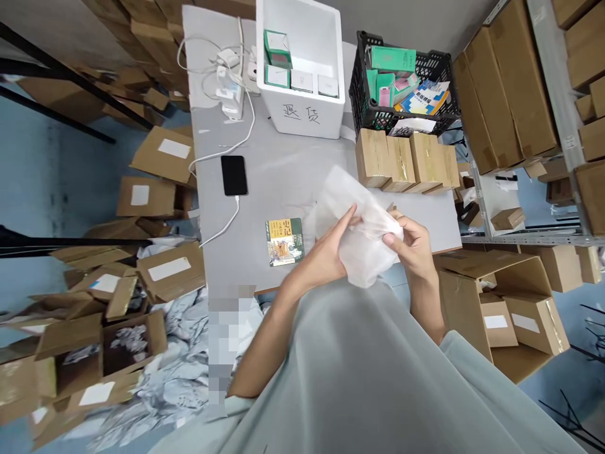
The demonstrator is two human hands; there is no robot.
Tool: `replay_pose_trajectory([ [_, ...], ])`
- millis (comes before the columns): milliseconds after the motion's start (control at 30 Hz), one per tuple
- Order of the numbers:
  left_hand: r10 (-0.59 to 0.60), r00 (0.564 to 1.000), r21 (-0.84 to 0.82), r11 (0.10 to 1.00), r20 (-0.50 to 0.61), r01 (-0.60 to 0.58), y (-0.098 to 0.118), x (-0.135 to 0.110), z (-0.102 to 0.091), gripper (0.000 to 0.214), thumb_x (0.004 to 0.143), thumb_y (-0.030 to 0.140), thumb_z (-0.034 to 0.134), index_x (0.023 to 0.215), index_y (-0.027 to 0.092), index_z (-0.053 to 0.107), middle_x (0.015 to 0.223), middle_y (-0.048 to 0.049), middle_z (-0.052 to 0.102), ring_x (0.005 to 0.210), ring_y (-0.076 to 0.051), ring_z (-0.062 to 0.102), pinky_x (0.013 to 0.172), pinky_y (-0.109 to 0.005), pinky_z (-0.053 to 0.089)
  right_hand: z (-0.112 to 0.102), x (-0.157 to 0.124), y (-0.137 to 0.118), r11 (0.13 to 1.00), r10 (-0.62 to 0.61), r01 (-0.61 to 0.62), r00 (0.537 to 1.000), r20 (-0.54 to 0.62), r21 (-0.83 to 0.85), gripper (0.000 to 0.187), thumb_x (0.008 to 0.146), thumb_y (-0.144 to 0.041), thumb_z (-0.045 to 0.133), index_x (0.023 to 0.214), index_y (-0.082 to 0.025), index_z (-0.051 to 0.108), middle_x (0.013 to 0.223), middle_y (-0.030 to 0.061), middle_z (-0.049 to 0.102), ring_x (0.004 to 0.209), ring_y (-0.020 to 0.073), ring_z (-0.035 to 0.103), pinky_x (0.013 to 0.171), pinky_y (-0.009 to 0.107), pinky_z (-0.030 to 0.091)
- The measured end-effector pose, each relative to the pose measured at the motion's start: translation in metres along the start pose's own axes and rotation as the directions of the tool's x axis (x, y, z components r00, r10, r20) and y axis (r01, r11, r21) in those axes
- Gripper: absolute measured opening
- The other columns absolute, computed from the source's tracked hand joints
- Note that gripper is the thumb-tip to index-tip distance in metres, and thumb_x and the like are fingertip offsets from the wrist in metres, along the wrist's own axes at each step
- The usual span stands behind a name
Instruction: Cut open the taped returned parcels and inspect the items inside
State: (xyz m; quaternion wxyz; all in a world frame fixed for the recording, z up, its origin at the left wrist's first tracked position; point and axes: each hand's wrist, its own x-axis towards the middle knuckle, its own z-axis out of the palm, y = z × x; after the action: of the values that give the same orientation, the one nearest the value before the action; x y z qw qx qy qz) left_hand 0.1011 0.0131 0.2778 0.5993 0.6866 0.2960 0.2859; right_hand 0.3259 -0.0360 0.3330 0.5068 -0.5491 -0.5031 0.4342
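Observation:
A thin, whitish translucent plastic bag [366, 249] is bunched up over the front edge of the table, between my two hands. My right hand [413, 243] pinches its right side between thumb and fingers. From the left, my left hand [333, 249] grips the bag, and part of its fingers is hidden by the film. I cannot make out anything inside the bag. Left of my left hand, a small green and yellow book [284, 242] lies flat on the grey tabletop [283, 170].
Behind the bag stand several small cardboard boxes [375, 157] and a black plastic crate [362, 94] of green boxes. A white foam box [302, 113], a phone [234, 176] and a power strip [230, 94] are farther left. An open carton [463, 309] is at the right.

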Motion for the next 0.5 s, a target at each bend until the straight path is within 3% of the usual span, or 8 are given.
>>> replay_pose_trajectory([
  [100, -0.037, 0.992, -0.107, 0.994, -0.117, 0.024, -0.011, 0.022, 0.03, 0.088, 0.096, 0.036, 0.085, 0.175, 0.023, 0.048, 0.147, -0.0154, 0.078, 0.13, -0.031, 0.078, 0.112, -0.042, 0.062, -0.015, 0.009, 0.011, 1.0, 0.014, -0.012, 0.996, -0.084, 0.026, 0.045, 0.09, -0.066, 0.091, 0.095, -0.027, 0.07, 0.106, 0.0032, 0.076, 0.098, 0.0229, 0.072, 0.089, 0.038, 0.062],
  [233, -0.119, 0.923, -0.139, 0.988, -0.366, 0.072, -0.027, 0.035, 0.044, 0.057, 0.095, 0.025, 0.076, 0.151, 0.019, 0.072, 0.124, -0.0096, 0.085, 0.112, -0.024, 0.081, 0.102, -0.036, 0.064, -0.05, 0.015, 0.032, 0.997, -0.017, -0.002, 0.968, -0.249, -0.076, 0.06, 0.093, -0.061, 0.089, 0.138, -0.031, 0.065, 0.134, 0.0075, 0.074, 0.123, 0.0265, 0.072, 0.107, 0.042, 0.062],
  [300, -0.183, 0.871, -0.214, 0.972, -0.455, 0.092, -0.027, 0.041, 0.046, 0.045, 0.092, 0.025, 0.078, 0.137, 0.021, 0.077, 0.125, -0.0089, 0.085, 0.116, -0.024, 0.08, 0.102, -0.036, 0.065, -0.059, 0.013, 0.042, 0.987, -0.031, 0.0, 0.981, -0.192, -0.159, 0.062, 0.098, -0.058, 0.084, 0.148, -0.03, 0.062, 0.147, 0.0112, 0.069, 0.136, 0.0289, 0.068, 0.115, 0.046, 0.059],
  [400, -0.329, 0.808, -0.404, 0.906, -0.488, 0.124, -0.021, 0.048, 0.052, 0.034, 0.09, 0.032, 0.084, 0.122, 0.022, 0.078, 0.131, -0.009, 0.083, 0.118, -0.025, 0.079, 0.097, -0.034, 0.066, -0.052, 0.0, 0.056, 0.955, 0.017, 0.001, 0.998, 0.057, -0.297, 0.063, 0.094, -0.054, 0.088, 0.147, -0.029, 0.067, 0.156, 0.0135, 0.064, 0.147, 0.0324, 0.063, 0.121, 0.047, 0.057],
  [467, -0.393, 0.809, -0.498, 0.855, -0.437, 0.146, -0.014, 0.049, 0.059, 0.041, 0.091, 0.038, 0.086, 0.128, 0.023, 0.077, 0.135, -0.01, 0.081, 0.115, -0.024, 0.079, 0.09, -0.032, 0.067, -0.036, -0.012, 0.065, 0.942, 0.056, -0.003, 0.987, 0.148, -0.336, 0.066, 0.091, -0.049, 0.091, 0.149, -0.028, 0.066, 0.159, 0.0138, 0.062, 0.149, 0.0333, 0.062, 0.119, 0.045, 0.058],
  [500, -0.394, 0.825, -0.513, 0.845, -0.406, 0.151, -0.01, 0.048, 0.061, 0.047, 0.093, 0.041, 0.086, 0.135, 0.024, 0.075, 0.139, -0.0111, 0.079, 0.116, -0.025, 0.079, 0.089, -0.032, 0.067, -0.029, -0.017, 0.07, 0.943, 0.07, -0.02, 0.988, 0.14, -0.332, 0.062, 0.093, -0.045, 0.087, 0.148, -0.027, 0.066, 0.155, 0.0134, 0.065, 0.144, 0.0323, 0.065, 0.116, 0.044, 0.06],
])
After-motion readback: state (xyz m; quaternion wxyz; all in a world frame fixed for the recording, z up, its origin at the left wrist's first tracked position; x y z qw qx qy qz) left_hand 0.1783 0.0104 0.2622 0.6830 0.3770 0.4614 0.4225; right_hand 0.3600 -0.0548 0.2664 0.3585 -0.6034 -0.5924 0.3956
